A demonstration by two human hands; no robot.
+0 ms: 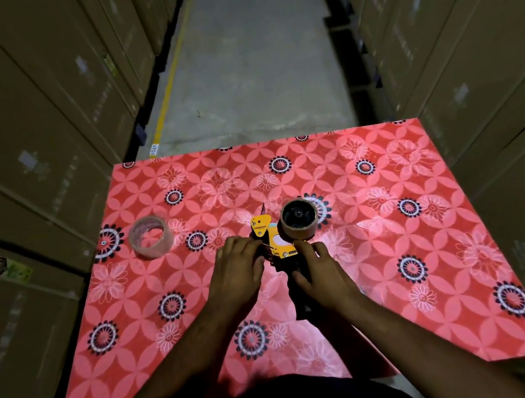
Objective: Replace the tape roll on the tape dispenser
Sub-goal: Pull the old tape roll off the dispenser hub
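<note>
While both hands close on the tape dispenser near the middle of the table, the left hand curls its fingers against the yellow frame from the nine o'clock side, and the right hand wraps the dark handle that runs down toward six o'clock, its thumb lying up by the frame's lower edge. Neither hand is free; both are gripping the tool.

At about one o'clock from the hands, a brown cardboard core sits on the dispenser's hub, and it looks spent, with no tape visible on it. Well apart at ten o'clock lies the fresh tape roll, clear tape, lying flat on the patterned cloth.

Risks, as I judge them: the toothed blade end points toward twelve o'clock, close to the left fingertips, so a slip while tugging the core could nick a finger. If the core is jammed on the hub, a hard pull may jerk the dispenser off the table. Reaching for the new roll means releasing one hand, and the tool could tip over.
</note>
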